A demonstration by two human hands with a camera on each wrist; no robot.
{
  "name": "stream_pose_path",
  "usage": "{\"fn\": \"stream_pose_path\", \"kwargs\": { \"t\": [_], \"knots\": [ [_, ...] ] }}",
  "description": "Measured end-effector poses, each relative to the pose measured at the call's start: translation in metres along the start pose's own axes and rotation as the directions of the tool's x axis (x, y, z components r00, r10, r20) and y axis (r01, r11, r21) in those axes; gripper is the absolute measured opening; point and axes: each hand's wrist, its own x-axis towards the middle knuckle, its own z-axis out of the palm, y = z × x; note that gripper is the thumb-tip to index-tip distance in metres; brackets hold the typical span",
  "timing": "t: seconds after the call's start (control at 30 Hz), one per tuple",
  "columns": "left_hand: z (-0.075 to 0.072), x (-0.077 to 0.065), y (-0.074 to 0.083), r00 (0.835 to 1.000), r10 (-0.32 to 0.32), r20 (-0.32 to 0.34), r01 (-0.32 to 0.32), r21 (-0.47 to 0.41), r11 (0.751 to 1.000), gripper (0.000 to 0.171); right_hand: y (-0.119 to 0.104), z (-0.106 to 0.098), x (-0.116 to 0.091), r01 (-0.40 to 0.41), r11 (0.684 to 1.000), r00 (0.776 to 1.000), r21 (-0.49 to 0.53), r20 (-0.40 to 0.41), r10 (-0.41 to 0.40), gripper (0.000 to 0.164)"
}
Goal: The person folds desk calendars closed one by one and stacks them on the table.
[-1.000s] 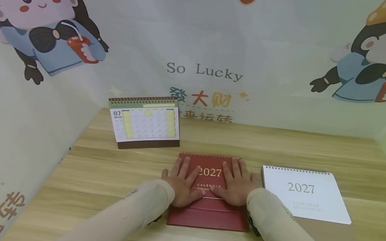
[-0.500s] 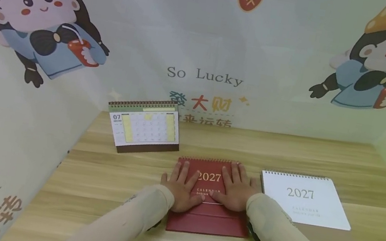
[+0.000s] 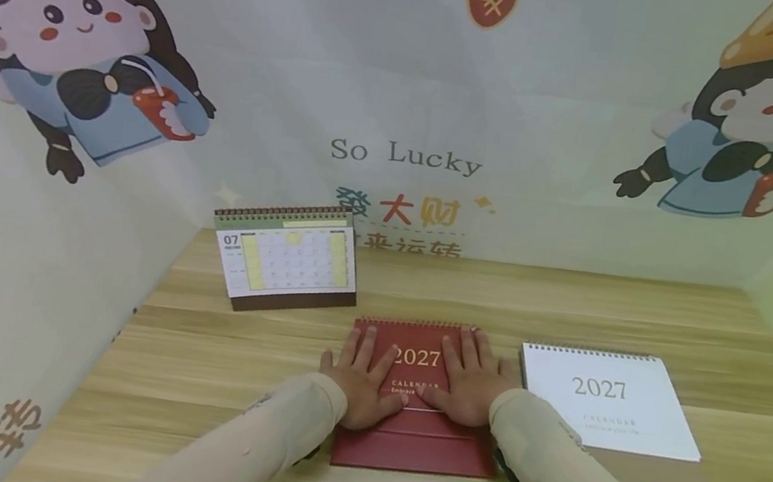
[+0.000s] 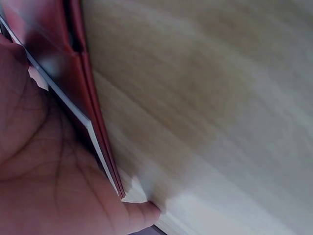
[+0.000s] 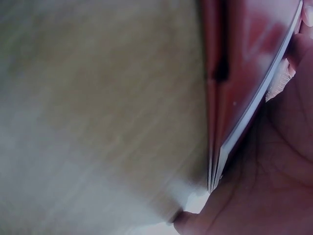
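A red 2027 desk calendar (image 3: 407, 421) lies flat on the wooden table, its wire binding on the far edge. My left hand (image 3: 359, 384) rests on its left half with fingers spread and straight. On the right half my right hand (image 3: 473, 385) lies the same way, and the two thumbs point toward each other over the cover. In the left wrist view the palm (image 4: 54, 171) is against the calendar's page edges (image 4: 100, 142). The right wrist view shows the other palm (image 5: 264, 171) along the opposite side of the red calendar (image 5: 259, 54).
A white 2027 calendar (image 3: 604, 398) with a brown base lies to the right, close to my right sleeve. At the back left a calendar open at 07 (image 3: 296, 256) stands upright. A printed backdrop (image 3: 412, 77) borders the wooden table (image 3: 470, 288).
Both hands keep their place on the red calendar. The whole scene sits slightly lower in the head view than a second ago; the calendars have not moved on the table.
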Motion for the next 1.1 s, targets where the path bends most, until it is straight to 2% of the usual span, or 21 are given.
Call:
{"fn": "stream_pose_path", "kwargs": {
  "t": [0.3, 0.63, 0.73, 0.8, 0.87, 0.97, 1.03, 1.1],
  "knots": [
    [0.000, 0.000, 0.000, 1.000, 0.003, 0.000, -0.003, 0.023, 1.000, 0.077, 0.001, 0.002, 0.002, 0.002, 1.000, 1.000, 0.005, -0.002, -0.002, 0.090],
    [-0.005, 0.001, 0.000, 1.000, 0.005, -0.008, -0.005, 0.013, 1.000, 0.076, -0.001, -0.009, -0.004, 0.018, 1.000, 1.000, 0.024, -0.001, -0.018, 0.090],
    [0.000, 0.009, -0.004, 0.999, 0.014, -0.033, -0.013, 0.018, 1.000, 0.077, 0.001, -0.012, -0.007, 0.042, 0.999, 0.999, 0.027, -0.006, -0.042, 0.092],
    [0.003, 0.013, -0.006, 0.996, 0.032, -0.086, -0.031, 0.014, 0.999, 0.079, 0.004, -0.015, -0.008, 0.083, 0.996, 0.996, 0.039, -0.027, -0.082, 0.092],
    [0.003, 0.015, -0.008, 0.983, 0.046, -0.177, -0.052, -0.026, 0.998, 0.079, 0.008, -0.020, -0.010, 0.135, 0.985, 0.989, 0.104, -0.067, -0.129, 0.085],
    [-0.002, 0.011, -0.011, 0.942, 0.041, -0.332, -0.086, -0.121, 0.989, 0.072, 0.014, -0.030, -0.016, 0.191, 0.947, 0.973, 0.258, -0.176, -0.148, 0.065],
    [-0.005, 0.008, -0.015, 0.912, -0.001, -0.411, -0.082, -0.183, 0.980, 0.064, 0.018, -0.037, -0.021, 0.187, 0.910, 0.964, 0.370, -0.248, -0.097, 0.053],
    [-0.008, 0.005, -0.020, 0.896, -0.062, -0.440, -0.046, -0.231, 0.972, 0.057, 0.022, -0.042, -0.026, 0.159, 0.884, 0.957, 0.440, -0.290, -0.027, 0.047]
  ]
}}
